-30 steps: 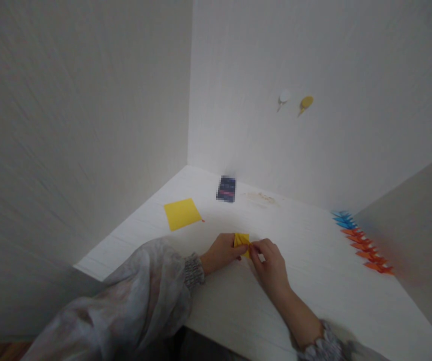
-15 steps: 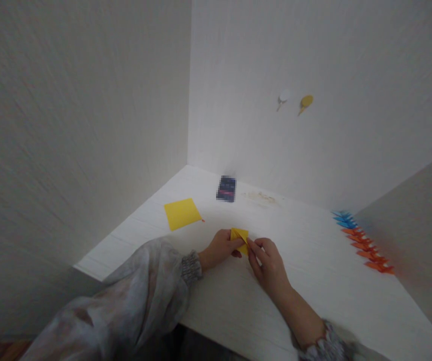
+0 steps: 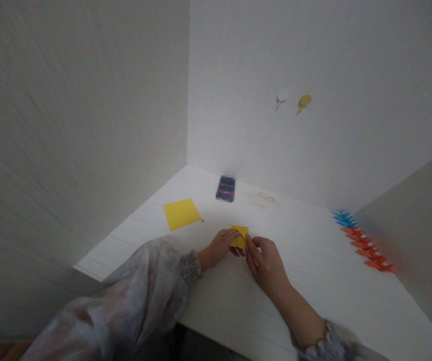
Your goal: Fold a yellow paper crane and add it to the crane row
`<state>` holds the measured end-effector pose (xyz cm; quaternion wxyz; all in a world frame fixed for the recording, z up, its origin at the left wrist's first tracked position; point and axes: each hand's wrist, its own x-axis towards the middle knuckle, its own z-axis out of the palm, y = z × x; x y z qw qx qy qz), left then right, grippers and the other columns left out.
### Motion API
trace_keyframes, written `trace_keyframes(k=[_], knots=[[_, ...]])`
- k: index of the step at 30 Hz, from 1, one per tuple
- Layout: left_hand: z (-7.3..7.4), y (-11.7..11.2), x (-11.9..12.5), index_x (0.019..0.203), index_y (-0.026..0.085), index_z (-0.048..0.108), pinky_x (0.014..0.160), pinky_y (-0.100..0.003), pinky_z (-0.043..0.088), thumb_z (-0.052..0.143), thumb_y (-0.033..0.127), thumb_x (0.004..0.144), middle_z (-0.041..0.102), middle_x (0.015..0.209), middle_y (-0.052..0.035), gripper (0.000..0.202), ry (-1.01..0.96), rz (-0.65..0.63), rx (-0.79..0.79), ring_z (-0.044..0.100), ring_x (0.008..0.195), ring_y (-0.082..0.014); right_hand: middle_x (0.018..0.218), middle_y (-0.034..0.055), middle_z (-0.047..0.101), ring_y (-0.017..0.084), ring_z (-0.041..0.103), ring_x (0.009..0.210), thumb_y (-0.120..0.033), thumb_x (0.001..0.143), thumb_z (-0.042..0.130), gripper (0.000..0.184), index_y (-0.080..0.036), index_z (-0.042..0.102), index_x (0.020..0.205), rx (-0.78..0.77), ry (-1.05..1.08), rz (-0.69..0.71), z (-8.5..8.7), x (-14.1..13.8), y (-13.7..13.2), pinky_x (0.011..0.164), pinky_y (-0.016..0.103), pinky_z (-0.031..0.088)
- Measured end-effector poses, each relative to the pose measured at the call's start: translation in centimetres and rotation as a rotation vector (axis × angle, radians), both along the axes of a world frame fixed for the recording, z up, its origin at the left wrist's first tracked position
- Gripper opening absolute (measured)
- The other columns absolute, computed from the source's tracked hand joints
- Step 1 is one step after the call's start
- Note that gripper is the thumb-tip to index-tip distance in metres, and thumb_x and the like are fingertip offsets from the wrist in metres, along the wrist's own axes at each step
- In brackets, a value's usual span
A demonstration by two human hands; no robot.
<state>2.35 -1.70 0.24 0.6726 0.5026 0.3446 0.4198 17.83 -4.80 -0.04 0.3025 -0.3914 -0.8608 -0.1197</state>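
Note:
A small piece of folded yellow paper [image 3: 241, 240] is between my two hands, just above the white table [image 3: 234, 301]. My left hand [image 3: 221, 245] grips its left side, thumb on top and fingers underneath. At its right edge, my right hand [image 3: 266, 260] pinches the paper between thumb and fingertips. One layer of the fold looks partly lifted; the exact creases are too small to make out. To the left of my hands a flat yellow paper sheet [image 3: 181, 214] lies on the table.
Folded blue paper pieces [image 3: 344, 218] and orange ones [image 3: 366, 248] line the table's right edge. A dark pixelated object [image 3: 226, 189] sits near the back wall. Two hooks, one white [image 3: 282, 96] and one yellow [image 3: 304, 101], are on that wall. A tiny reddish bit [image 3: 202, 220] touches the sheet's corner.
The folded paper has tilted and shifted slightly upward in my hands. My left thumb has moved back toward its left edge, while my right hand still pinches the right edge.

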Motion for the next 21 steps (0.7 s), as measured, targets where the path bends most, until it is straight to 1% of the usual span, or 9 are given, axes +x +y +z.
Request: trace_keyframes(k=[7,12,18,21], knots=[[-0.06,-0.02,0.02,0.073,0.007,0.057,0.045,-0.022,0.043,0.033,0.040,0.078,0.057,0.055,-0.0050,0.041,-0.029,0.052,-0.006,0.054,0.046,-0.0112,0.086,0.0126,0.053,0.021,0.047,0.076,-0.019,0.080,0.043,0.044,-0.015,0.035,0.123,0.019,-0.009,-0.011,0.50,-0.22,-0.13,0.064,0.035,0.043],[-0.19,-0.03,0.06,0.070,0.007,0.056,0.045,-0.022,0.043,0.033,0.047,0.078,0.056,0.052,-0.0045,0.046,0.009,0.069,0.000,0.054,0.045,-0.0115,0.086,0.0111,0.053,0.019,0.047,0.075,-0.019,0.080,0.042,0.048,-0.017,0.029,0.126,0.009,-0.003,0.021,0.24,-0.23,-0.14,0.063,0.035,0.043],[-0.02,-0.09,0.05,0.067,0.008,0.056,0.046,-0.022,0.043,0.027,0.055,0.077,0.055,0.051,-0.0042,0.056,0.032,0.048,-0.030,0.053,0.044,-0.0107,0.086,0.0117,0.052,0.020,0.045,0.077,-0.019,0.080,0.044,0.051,-0.017,0.026,0.128,-0.008,-0.030,0.028,0.28,-0.19,-0.21,0.064,0.036,0.042],[-0.03,-0.03,0.03,0.067,0.008,0.057,0.047,-0.021,0.043,0.036,0.057,0.073,0.055,0.053,-0.0036,0.054,0.093,0.014,-0.002,0.053,0.046,-0.0103,0.084,0.0108,0.052,0.020,0.045,0.075,-0.020,0.080,0.044,0.050,-0.018,0.027,0.127,-0.031,-0.039,0.027,0.26,-0.23,-0.19,0.063,0.036,0.042]])
